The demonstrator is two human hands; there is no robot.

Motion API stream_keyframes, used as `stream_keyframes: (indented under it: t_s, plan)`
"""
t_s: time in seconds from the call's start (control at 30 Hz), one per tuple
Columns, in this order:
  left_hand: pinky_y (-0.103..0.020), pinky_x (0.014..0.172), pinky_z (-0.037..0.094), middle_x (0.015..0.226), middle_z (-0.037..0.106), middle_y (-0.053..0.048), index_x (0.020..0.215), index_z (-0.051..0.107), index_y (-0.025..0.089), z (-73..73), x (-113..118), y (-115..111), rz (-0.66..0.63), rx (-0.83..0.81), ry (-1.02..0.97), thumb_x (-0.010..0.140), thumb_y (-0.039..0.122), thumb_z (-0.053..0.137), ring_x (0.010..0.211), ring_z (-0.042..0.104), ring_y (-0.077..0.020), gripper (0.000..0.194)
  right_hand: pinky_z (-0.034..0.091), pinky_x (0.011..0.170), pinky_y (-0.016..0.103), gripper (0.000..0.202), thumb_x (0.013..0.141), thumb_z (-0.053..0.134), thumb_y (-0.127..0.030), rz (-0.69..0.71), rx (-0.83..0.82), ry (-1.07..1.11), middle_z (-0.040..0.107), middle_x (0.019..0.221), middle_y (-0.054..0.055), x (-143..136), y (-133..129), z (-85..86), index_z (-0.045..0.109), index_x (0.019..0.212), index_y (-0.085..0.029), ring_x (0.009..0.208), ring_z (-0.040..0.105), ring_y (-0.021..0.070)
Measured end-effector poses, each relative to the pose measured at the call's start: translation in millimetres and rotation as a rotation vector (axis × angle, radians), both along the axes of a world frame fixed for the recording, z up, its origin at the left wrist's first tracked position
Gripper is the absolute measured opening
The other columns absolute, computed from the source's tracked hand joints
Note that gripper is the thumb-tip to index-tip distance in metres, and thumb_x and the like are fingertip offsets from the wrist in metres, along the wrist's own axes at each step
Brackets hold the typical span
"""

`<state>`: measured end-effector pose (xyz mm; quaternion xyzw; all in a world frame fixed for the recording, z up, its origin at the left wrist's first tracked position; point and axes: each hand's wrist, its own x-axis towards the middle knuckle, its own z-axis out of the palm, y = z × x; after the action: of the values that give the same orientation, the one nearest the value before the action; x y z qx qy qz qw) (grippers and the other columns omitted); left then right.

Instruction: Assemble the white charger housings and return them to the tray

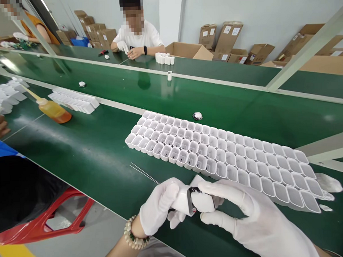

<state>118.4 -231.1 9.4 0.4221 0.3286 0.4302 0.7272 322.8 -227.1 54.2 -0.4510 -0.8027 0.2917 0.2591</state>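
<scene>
You had your left hand closed around a white housing, over the table close to its near edge, with the open mouth facing your right hand. Your right hand was partly curled, its fingers set about a rounded white piece with a dark part behind it, right at that mouth; how firmly they pressed could not be told.

The housing looked light, stiff and smooth, so probably a little slippery under cloth gloves; its outer side walls seemed the sound place to grip, clear of the mouth. The rounded piece looked light too, but its dark part may have been fragile, so holding it by the white rim seemed wiser.

Beyond your hands, rows of open white cups ran along the table's far edge, and two thin rods lay nearer you.
</scene>
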Motion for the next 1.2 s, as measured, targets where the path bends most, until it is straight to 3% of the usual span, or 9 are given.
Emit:
stream_keyframes:
  t_s: [0.13, 0.43, 0.53, 0.67, 0.73, 0.9, 1.03, 1.2]
  plan:
    - [-0.015, 0.034, 0.022, 0.051, 0.057, 0.0, 0.082, 0.054, 0.014, -0.7, -0.3, 1.8, -0.022, -0.002, 0.014, 0.095, 0.067, 0.038, 0.033, 0.043, -0.0056, 0.057, 0.059, 0.077, 0.033, 0.029, 0.085, 0.064, -0.032, -0.08, -0.063, -0.034, 0.072, 0.094, -0.006, -2.5, -5.4, -1.0, 0.059, 0.113, -0.038, 0.084, 0.07, 0.018]
    - [-0.016, 0.035, 0.024, 0.054, 0.058, 0.0, 0.083, 0.055, 0.014, 0.1, 0.5, 0.7, -0.029, -0.013, 0.043, 0.095, 0.066, 0.038, 0.034, 0.041, -0.0056, 0.056, 0.061, 0.065, 0.038, 0.017, 0.084, 0.062, -0.042, -0.225, -0.14, -0.154, 0.072, 0.087, -0.005, -10.2, -11.0, 0.2, 0.065, 0.101, -0.042, 0.081, 0.072, 0.0243]
    - [-0.016, 0.037, 0.025, 0.053, 0.056, 0.001, 0.083, 0.052, 0.015, -0.3, 0.1, 0.3, -0.028, -0.035, 0.067, 0.095, 0.065, 0.04, 0.035, 0.04, -0.0056, 0.053, 0.061, 0.057, 0.038, 0.015, 0.084, 0.063, -0.041, -0.171, -0.103, -0.188, 0.072, 0.081, -0.006, -10.5, -9.4, -2.9, 0.065, 0.099, -0.043, 0.075, 0.072, 0.0248]
    - [-0.017, 0.037, 0.027, 0.052, 0.057, 0.0, 0.082, 0.05, 0.016, -2.9, -1.7, 2.6, -0.044, -0.028, 0.06, 0.096, 0.066, 0.036, 0.035, 0.041, -0.006, 0.053, 0.063, 0.075, 0.042, 0.047, 0.082, 0.066, -0.032, -0.163, 0.067, -0.116, 0.075, 0.104, -0.004, -11.1, -8.7, -9.2, 0.054, 0.126, -0.04, 0.093, 0.073, 0.0258]
    - [-0.017, 0.037, 0.028, 0.052, 0.058, 0.001, 0.082, 0.05, 0.016, -5.5, -2.5, 3.8, -0.058, -0.012, 0.038, 0.096, 0.066, 0.037, 0.034, 0.041, -0.006, 0.054, 0.064, 0.079, 0.04, 0.056, 0.077, 0.073, -0.031, -0.175, 0.069, -0.118, 0.074, 0.111, -0.002, -13.2, -6.5, -8.0, 0.053, 0.129, -0.036, 0.099, 0.072, 0.0261]
    - [-0.015, 0.035, 0.027, 0.054, 0.059, 0.0, 0.085, 0.053, 0.015, -12.1, -2.9, 4.2, -0.054, -0.002, -0.063, 0.097, 0.064, 0.037, 0.032, 0.042, -0.0047, 0.053, 0.065, 0.079, 0.039, 0.051, 0.068, 0.081, -0.03, -0.043, -0.048, -0.26, 0.07, 0.124, 0.0, -18.7, 3.5, 2.4, 0.067, 0.117, -0.033, 0.103, 0.071, 0.0306]
    - [-0.015, 0.035, 0.027, 0.055, 0.06, 0.0, 0.089, 0.057, 0.013, -13.5, -2.6, 3.2, -0.049, -0.011, -0.091, 0.099, 0.062, 0.035, 0.032, 0.042, -0.0043, 0.054, 0.064, 0.084, 0.044, 0.061, 0.075, 0.074, -0.028, -0.016, -0.046, -0.23, 0.065, 0.133, 0.005, -19.2, 4.1, -0.4, 0.058, 0.134, -0.031, 0.113, 0.067, 0.0329]
    - [-0.015, 0.036, 0.032, 0.056, 0.06, 0.0, 0.088, 0.057, 0.014, -16.5, -3.0, 3.6, -0.064, -0.073, -0.082, 0.093, 0.067, 0.042, 0.035, 0.045, -0.0055, 0.056, 0.062, 0.086, 0.039, 0.046, 0.084, 0.07, -0.031, 0.042, -0.12, -0.052, 0.07, 0.121, 0.002, -23.4, 5.6, -4.0, 0.059, 0.128, -0.034, 0.105, 0.069, 0.0251]
